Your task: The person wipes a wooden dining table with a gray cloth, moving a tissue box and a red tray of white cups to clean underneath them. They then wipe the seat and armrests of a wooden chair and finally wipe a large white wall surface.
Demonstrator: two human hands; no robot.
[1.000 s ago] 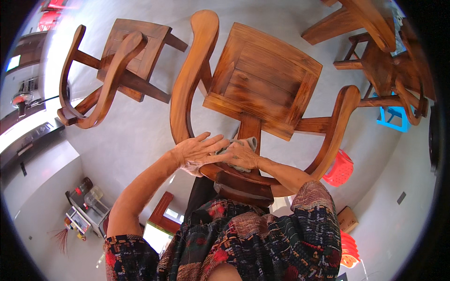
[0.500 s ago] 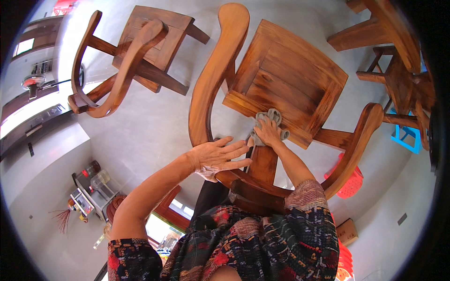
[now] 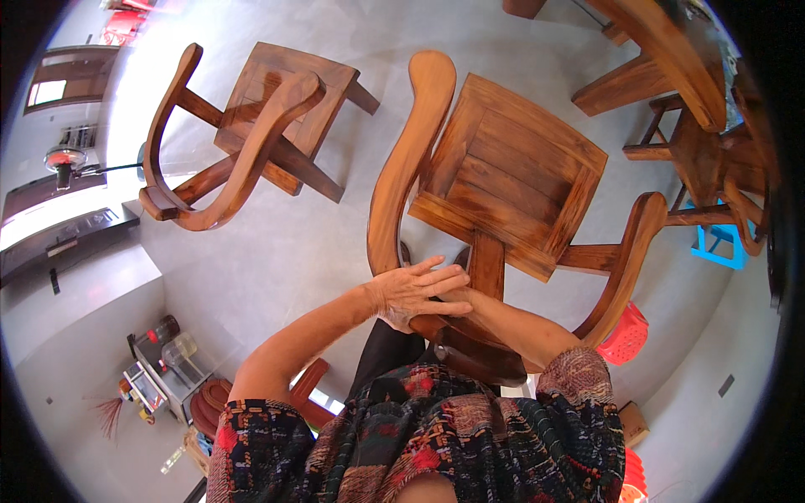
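Over the curved back rail (image 3: 480, 356) of the wooden chair (image 3: 513, 168) — centred in view — the left hand (image 3: 411, 293) is held flat, fingers spread; the right hand (image 3: 460, 293) is mostly hidden beneath, its grip untellable.

OPEN: floor (image 3: 345, 239) between side chair (image 3: 260, 109) and near chair (image 3: 516, 172) | BLOCKING: left armrest (image 3: 398, 184), centre slat (image 3: 486, 264)

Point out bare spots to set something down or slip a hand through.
Set down: near chair's seat, or the floor between its left armrest and the left-hand chair. Hand through: the gap between its back post and right armrest. Crowded: around the backrest, where the left hand overlaps the right hand; far right, where wooden furniture crowds a blue stool.
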